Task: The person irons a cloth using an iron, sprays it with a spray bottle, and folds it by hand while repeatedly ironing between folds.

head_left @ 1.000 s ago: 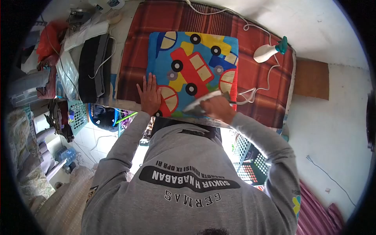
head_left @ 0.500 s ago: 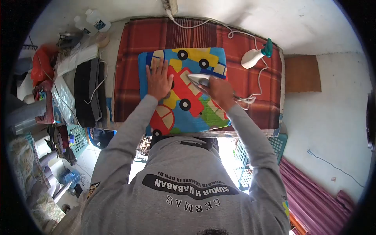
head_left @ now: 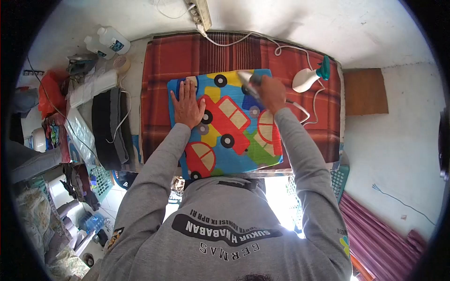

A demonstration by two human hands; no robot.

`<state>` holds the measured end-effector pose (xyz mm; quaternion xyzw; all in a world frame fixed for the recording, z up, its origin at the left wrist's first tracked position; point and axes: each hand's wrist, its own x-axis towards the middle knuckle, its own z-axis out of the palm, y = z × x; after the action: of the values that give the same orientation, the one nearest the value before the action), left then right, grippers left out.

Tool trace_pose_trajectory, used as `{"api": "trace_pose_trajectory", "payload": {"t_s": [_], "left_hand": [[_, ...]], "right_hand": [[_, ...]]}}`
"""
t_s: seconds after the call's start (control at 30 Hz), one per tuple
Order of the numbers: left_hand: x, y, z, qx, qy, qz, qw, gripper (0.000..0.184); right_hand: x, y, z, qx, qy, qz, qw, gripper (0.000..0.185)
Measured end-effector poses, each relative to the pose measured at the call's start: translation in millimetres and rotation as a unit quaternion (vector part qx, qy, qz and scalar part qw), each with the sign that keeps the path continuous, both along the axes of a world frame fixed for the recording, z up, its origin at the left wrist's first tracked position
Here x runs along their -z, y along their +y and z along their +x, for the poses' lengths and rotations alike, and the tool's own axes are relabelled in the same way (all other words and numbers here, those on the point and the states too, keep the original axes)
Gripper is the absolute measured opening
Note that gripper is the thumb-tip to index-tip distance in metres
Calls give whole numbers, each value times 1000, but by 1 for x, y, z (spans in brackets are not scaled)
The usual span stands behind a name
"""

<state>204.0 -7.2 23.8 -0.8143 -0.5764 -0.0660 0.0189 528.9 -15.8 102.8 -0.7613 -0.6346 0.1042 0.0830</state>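
Observation:
A folded cloth with a bright car print (head_left: 227, 122) lies on the red plaid cover (head_left: 164, 56). My left hand (head_left: 188, 105) rests flat on the cloth's upper left part, fingers stretched out. My right hand (head_left: 270, 93) is closed round the handle of an iron (head_left: 245, 76), whose tip points left over the cloth's upper right part. The iron is a little blurred, and my fingers hide much of its handle. Its white cord (head_left: 304, 110) runs from beside my right hand over the cover.
A white spray bottle with a green head (head_left: 305, 79) lies at the right. Dark folded cloth (head_left: 105, 129) and clear plastic (head_left: 80, 131) lie at the left. Two white bottles (head_left: 114, 41) stand at the back left, and a power strip (head_left: 201, 14) is at the top.
My right hand has moved the iron from the cloth's lower edge up to its upper right part. My left hand has shifted from the left edge to the upper left. The camera view has shifted too.

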Motion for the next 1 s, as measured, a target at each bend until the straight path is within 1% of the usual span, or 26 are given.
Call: {"api": "trace_pose_trajectory", "payload": {"t_s": [0.03,0.1,0.13,0.2,0.23,0.3,0.33,0.37,0.43,0.47,0.5,0.57,0.6,0.67,0.73,0.8,0.83,0.9,0.93,0.97,1.0], "left_hand": [[2,-4,-2,5,-1,5,1000,83],[2,-7,-3,7,1,-1,1000,83],[1,-4,-1,2,-1,-1,1000,82],[0,-4,-1,4,-9,3,1000,82],[1,-4,-2,6,-14,6,1000,82],[0,-2,-2,2,-9,4,1000,82],[0,-3,0,-3,-3,1,1000,82],[-1,-7,1,-3,-6,-5,1000,82],[-1,-3,1,-2,-10,-3,1000,83],[0,-3,1,-2,-4,-1,1000,83],[2,-5,-1,4,-4,-5,1000,83],[7,-2,-3,8,-4,14,1000,82],[6,-2,-2,4,-4,8,1000,81],[3,-4,-2,3,3,-3,1000,80],[2,-3,0,-2,21,-9,1000,79],[7,-2,-1,-2,16,1,1000,79],[9,-4,-2,-1,14,9,1000,79],[10,-7,-4,5,-5,21,1000,79],[10,-8,-3,8,-22,30,999,80],[8,-16,-3,6,-24,35,999,80],[4,-33,-6,66,-65,24,995,82]], "right_hand": [[1,11,9,0,2,-4,1000,53],[-4,30,36,66,8,-1,998,55],[-3,32,49,67,5,0,998,55],[1,34,62,122,28,-24,992,52],[-7,25,55,121,27,-24,992,52],[-23,-7,42,82,96,-59,990,43],[-5,-17,41,93,120,-15,988,36],[7,-21,52,93,117,-22,988,36],[8,-20,62,154,62,-27,986,38],[8,-19,66,95,79,-13,992,43],[9,-27,68,101,78,-17,992,43],[14,-42,71,-1,144,-89,986,43],[-2,-67,56,-26,162,-128,978,45],[-27,-125,26,-122,124,-129,976,50],[-35,-184,16,-161,35,-210,964,51],[-23,-238,24,-216,44,-140,965,47],[-40,-256,23,-191,71,-163,965,43],[3,-308,71,-215,29,-145,965,40],[6,-321,91,-215,25,-141,966,40],[8,-331,110,-182,29,-97,978,39],[7,-336,126,-149,34,-53,987,39]]}}
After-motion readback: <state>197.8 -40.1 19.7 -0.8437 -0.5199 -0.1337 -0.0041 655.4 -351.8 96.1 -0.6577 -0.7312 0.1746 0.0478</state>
